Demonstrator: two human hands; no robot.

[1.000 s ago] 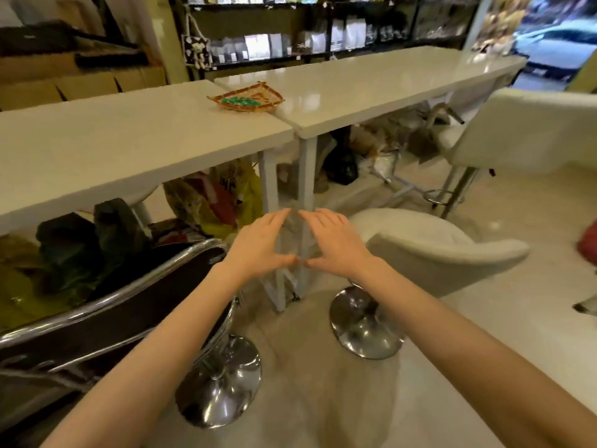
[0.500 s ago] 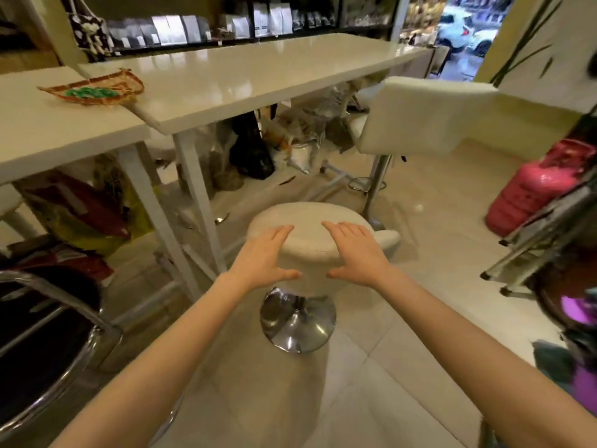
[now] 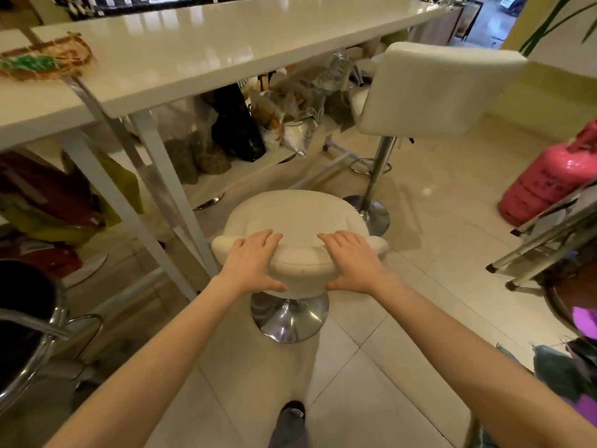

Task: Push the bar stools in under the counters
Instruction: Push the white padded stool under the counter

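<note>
Both hands rest on the low backrest of the round white stool (image 3: 292, 218): the left hand (image 3: 250, 261) lies with its fingers straight over the top edge and its thumb stretched along the near face of the backrest, and the right hand (image 3: 350, 263) mirrors it on the other side. Neither grip curls round anything; the fingers lie flat on the padding, spread slightly, with a stretch of backrest bare between the two hands. This stool stands on its chrome base (image 3: 288, 318) on the pale tiled floor (image 3: 403, 334), out in front of the white bench (image 3: 200, 56), its seat near the bench's front edge but not under it. Just to its left are the bench's white legs (image 3: 168, 189). A second white stool (image 3: 433, 88), taller and with a square back, stands to the right, close against the same bench, its chrome post reaching down to a round foot. On the bench's left end sits a woven basket (image 3: 48, 61) holding something green. Bags and sacks crowd the low shelf beneath the bench. A pink gas cylinder (image 3: 549, 182) stands at the far right, and a black chair with a chrome frame (image 3: 29, 321) shows at the left edge. One shoe is visible at the bottom.
</note>
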